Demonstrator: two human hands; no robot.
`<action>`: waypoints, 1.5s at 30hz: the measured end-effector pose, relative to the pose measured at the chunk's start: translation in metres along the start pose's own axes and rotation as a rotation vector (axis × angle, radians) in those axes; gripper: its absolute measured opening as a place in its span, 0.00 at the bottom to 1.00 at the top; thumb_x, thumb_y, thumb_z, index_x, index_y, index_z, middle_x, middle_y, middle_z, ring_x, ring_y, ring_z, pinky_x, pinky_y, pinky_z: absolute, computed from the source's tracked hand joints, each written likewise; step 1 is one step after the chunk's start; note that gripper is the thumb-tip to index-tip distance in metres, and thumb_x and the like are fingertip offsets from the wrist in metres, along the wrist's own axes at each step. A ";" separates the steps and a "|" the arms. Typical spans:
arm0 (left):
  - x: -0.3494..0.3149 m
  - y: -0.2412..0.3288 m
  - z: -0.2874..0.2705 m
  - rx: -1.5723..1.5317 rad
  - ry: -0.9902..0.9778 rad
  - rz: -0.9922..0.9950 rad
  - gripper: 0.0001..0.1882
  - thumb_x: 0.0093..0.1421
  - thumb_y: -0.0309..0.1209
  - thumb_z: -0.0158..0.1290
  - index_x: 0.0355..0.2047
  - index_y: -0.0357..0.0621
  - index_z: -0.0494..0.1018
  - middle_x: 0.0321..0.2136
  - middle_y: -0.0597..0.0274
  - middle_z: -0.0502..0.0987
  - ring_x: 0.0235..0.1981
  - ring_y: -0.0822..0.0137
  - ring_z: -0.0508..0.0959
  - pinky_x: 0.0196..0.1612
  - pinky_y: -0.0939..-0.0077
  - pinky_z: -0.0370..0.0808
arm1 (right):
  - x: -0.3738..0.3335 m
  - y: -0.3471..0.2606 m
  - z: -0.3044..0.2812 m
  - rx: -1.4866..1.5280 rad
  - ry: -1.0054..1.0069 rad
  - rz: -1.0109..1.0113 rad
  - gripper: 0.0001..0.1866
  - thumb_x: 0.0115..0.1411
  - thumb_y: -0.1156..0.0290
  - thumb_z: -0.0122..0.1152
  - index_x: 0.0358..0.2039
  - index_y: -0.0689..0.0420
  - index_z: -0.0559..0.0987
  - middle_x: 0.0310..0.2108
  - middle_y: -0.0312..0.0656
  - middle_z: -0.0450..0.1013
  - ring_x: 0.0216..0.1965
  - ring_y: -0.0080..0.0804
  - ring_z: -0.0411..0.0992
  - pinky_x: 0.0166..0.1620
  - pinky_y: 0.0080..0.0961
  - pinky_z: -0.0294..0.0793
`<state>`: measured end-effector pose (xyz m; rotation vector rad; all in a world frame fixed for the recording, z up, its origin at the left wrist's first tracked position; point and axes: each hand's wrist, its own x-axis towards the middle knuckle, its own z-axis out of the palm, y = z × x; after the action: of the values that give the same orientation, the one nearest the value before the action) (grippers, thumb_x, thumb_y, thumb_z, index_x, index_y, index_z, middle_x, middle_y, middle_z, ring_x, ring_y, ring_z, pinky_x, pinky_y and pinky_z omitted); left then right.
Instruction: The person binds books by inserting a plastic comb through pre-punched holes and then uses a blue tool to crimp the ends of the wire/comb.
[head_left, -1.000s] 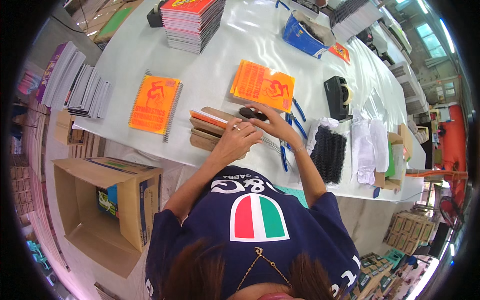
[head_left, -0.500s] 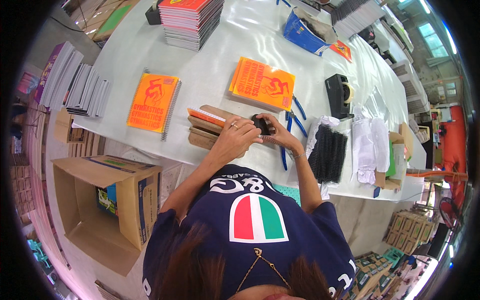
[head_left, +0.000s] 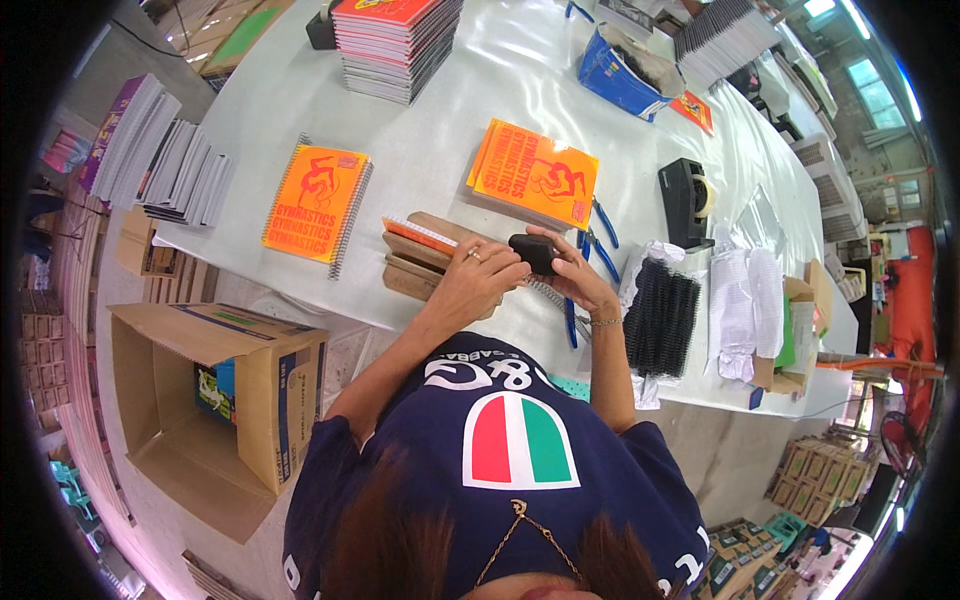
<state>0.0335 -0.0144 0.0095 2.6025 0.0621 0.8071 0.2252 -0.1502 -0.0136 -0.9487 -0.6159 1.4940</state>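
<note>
At the table's near edge stands a slotted brown wooden holder [head_left: 405, 280], with an orange-covered book [head_left: 425, 236] on edge in it. My left hand [head_left: 475, 285] rests over the holder's right part, fingers bent and close together at the book's end; what they pinch is hidden. In my right hand [head_left: 582, 278] is a small black block [head_left: 533, 254], gripped between thumb and fingers just right of the left fingertips. Below the block part of a spiral coil [head_left: 549, 294] shows. Blue-handled pliers [head_left: 605, 228] lie beyond my right hand, beside a pile of orange books [head_left: 535, 178].
A spiral-bound orange notebook [head_left: 317, 205] lies at left; a tall notebook stack [head_left: 395, 50] stands behind. To the right are a black tape dispenser [head_left: 682, 205], black coils [head_left: 662, 322] and white wrapped bundles [head_left: 745, 305]. An open carton [head_left: 215, 400] sits below left.
My right hand has tipped the black block, so more of its face shows, and lifted it slightly off the book's end. My left hand stays at the holder. The whole view has shifted a little.
</note>
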 end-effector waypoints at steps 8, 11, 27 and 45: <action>-0.002 -0.007 0.001 -0.099 -0.024 -0.053 0.11 0.54 0.36 0.58 0.37 0.49 0.73 0.40 0.66 0.76 0.48 0.65 0.73 0.56 0.61 0.61 | 0.002 -0.001 0.004 -0.016 -0.044 0.008 0.47 0.55 0.37 0.60 0.65 0.56 0.59 0.60 0.42 0.61 0.61 0.33 0.60 0.60 0.35 0.64; -0.001 0.005 -0.005 -0.067 0.005 -0.159 0.15 0.52 0.41 0.61 0.38 0.51 0.75 0.46 0.64 0.73 0.56 0.62 0.68 0.59 0.50 0.56 | 0.001 0.000 0.004 -0.019 -0.024 -0.019 0.51 0.51 0.30 0.58 0.64 0.57 0.61 0.58 0.43 0.63 0.61 0.33 0.61 0.60 0.34 0.63; -0.012 0.007 -0.011 0.055 0.024 -0.550 0.19 0.47 0.45 0.65 0.37 0.52 0.77 0.44 0.66 0.71 0.57 0.58 0.65 0.63 0.28 0.36 | -0.012 -0.044 0.037 -0.481 0.057 -0.235 0.60 0.36 0.16 0.52 0.53 0.60 0.75 0.52 0.40 0.69 0.56 0.32 0.65 0.61 0.29 0.60; 0.011 0.015 -0.018 -0.210 -0.040 -0.338 0.13 0.48 0.30 0.63 0.36 0.55 0.79 0.37 0.72 0.78 0.48 0.69 0.76 0.66 0.32 0.27 | -0.025 -0.009 0.020 -0.192 0.191 -0.142 0.49 0.52 0.29 0.56 0.60 0.60 0.67 0.50 0.39 0.66 0.54 0.28 0.65 0.55 0.27 0.64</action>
<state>0.0322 -0.0193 0.0345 2.3222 0.3743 0.6040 0.2127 -0.1707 0.0100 -1.1558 -0.6804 1.2183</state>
